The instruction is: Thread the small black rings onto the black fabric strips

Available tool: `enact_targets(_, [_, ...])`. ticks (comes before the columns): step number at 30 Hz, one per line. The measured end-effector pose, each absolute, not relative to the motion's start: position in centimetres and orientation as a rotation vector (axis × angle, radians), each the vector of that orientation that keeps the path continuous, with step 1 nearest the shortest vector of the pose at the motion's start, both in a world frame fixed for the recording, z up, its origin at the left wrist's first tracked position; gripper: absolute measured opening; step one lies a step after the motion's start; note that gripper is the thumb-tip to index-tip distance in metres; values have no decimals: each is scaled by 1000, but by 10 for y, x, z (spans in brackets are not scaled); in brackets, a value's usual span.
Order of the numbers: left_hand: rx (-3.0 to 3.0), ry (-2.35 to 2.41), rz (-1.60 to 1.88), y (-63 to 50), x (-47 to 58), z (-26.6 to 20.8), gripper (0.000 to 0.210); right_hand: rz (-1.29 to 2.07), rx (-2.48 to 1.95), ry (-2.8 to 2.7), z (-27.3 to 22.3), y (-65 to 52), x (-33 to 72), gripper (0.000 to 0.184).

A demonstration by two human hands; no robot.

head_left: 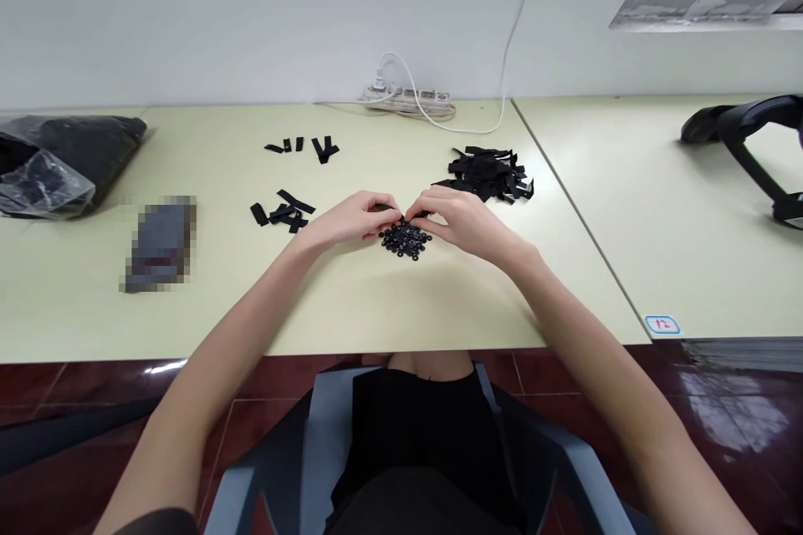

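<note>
forearms (244,334) come in over the near edge of the table (401,318), slanting inward from either side. a numbered label (662,324) sits at the near left corner of the adjoining table to the right, and a blurred dark flat object (160,242) lies toward the left, set back from the near edge. a heap of small black rings (406,242) lies about midway between the near and far edges, just below the fingertips. above it, the left hand (357,219) has its knuckles up and fingers curled, thumb and fingers pinching a black strip (381,207); the right hand (461,217) mirrors it, wrist slightly bent, thumb and forefinger pinching a dark piece (419,217). the fingertips almost meet; whether both hold the same strip i cannot tell. loose black strips (288,213) lie beside the left hand, a larger strip pile (486,173) just beyond the right, near the table's right edge. a dark bag (113,155) lies toward the far left, more short strips (324,149) lie nearer the far edge, and a power strip (411,102) rests along that edge against the wall.
</note>
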State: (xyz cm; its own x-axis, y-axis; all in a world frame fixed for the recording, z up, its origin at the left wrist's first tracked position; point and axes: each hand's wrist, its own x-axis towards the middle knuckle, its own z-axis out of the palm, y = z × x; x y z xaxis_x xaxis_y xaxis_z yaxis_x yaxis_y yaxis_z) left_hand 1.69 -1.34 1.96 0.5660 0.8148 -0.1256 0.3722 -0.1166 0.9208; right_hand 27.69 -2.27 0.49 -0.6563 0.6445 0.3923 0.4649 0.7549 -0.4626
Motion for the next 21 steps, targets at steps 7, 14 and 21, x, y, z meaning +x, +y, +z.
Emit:
enact_targets(7, [1756, 1056, 677, -11, 17, 18, 36, 509, -793, -2279, 6, -24, 274, 12])
enact_targets(14, [1702, 974, 716, -13, 21, 20, 39, 570, -817, -2163, 7, -22, 272, 9])
enact_targets(21, [1648, 961, 731, -15, 25, 20, 41, 637, -850, -2106, 6, -22, 270, 18])
